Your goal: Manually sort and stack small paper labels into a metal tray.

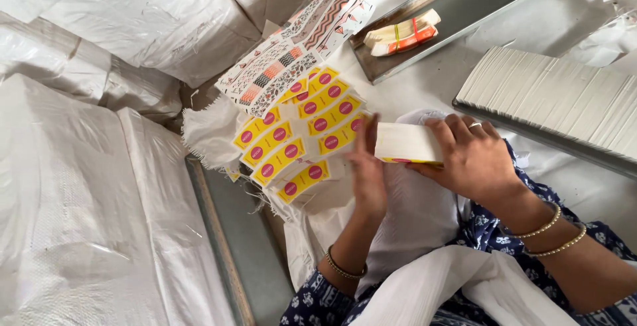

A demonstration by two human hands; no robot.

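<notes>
A person's right hand (474,157) clamps a white stack of flat cartons (406,143) over the lap, the left hand (367,167) pressing flat, fingers together, against its end. Yellow folded cartons (298,133) already lie fanned on the white sack (212,133); a long white row (557,97) waits at right

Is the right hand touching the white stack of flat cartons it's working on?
Touching. The head view shows the right hand with fingers curled over the top of the white carton stack, gripping its near end with no gap.
</notes>
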